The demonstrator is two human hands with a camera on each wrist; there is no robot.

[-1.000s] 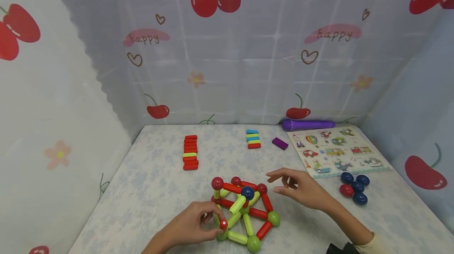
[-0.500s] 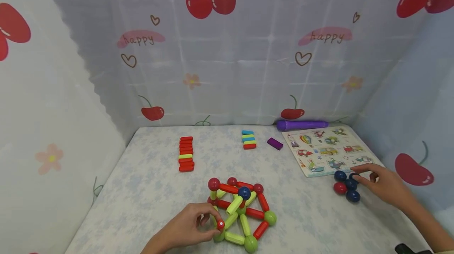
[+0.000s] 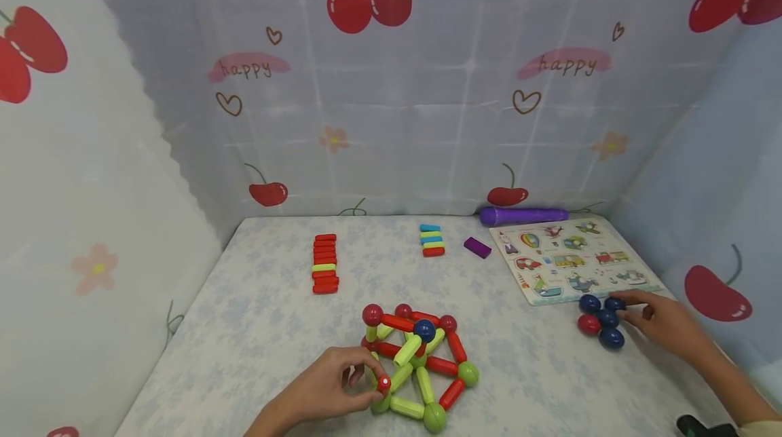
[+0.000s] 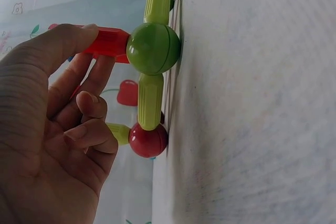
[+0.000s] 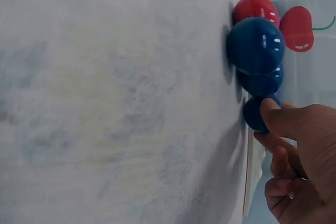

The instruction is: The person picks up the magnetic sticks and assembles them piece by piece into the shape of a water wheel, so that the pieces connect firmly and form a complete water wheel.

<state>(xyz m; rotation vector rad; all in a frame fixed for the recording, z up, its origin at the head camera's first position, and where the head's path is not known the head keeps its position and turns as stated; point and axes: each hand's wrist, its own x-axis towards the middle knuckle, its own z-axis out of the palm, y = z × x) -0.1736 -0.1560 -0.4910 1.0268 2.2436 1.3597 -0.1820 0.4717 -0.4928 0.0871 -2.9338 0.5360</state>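
Head view: left hand (image 3: 326,383) pinches a red rod (image 3: 384,386) upright on a green ball (image 4: 152,48) of the frame (image 3: 407,408); right hand (image 3: 664,323) grips a blue ball (image 3: 613,304) beside other balls (image 3: 608,319) on the bench (image 3: 263,335). Clumsy lifting could scatter those; a left wobble might detach the rod.

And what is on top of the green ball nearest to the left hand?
A red stick stands on that green ball, pinched by the left hand. The hand covers part of the stick, which cannot be seen.
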